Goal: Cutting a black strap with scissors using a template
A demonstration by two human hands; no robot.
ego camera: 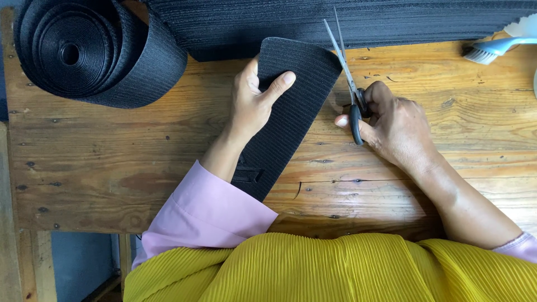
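A wide strip of black ribbed webbing (291,106) lies diagonally across the wooden table (112,156). My left hand (254,98) presses flat on the strip's upper end, thumb stretched across it. My right hand (391,126) grips black-handled scissors (347,72), blades slightly parted and pointing away from me, just right of the strip's far corner. A black buckle part (248,175) sits on the strip's near end, beside my pink sleeve.
A big roll of the same black webbing (95,50) stands at the far left. More black ribbed material (358,22) lies along the far edge. A light blue brush (492,49) rests at the far right. The table's left edge drops to a blue floor.
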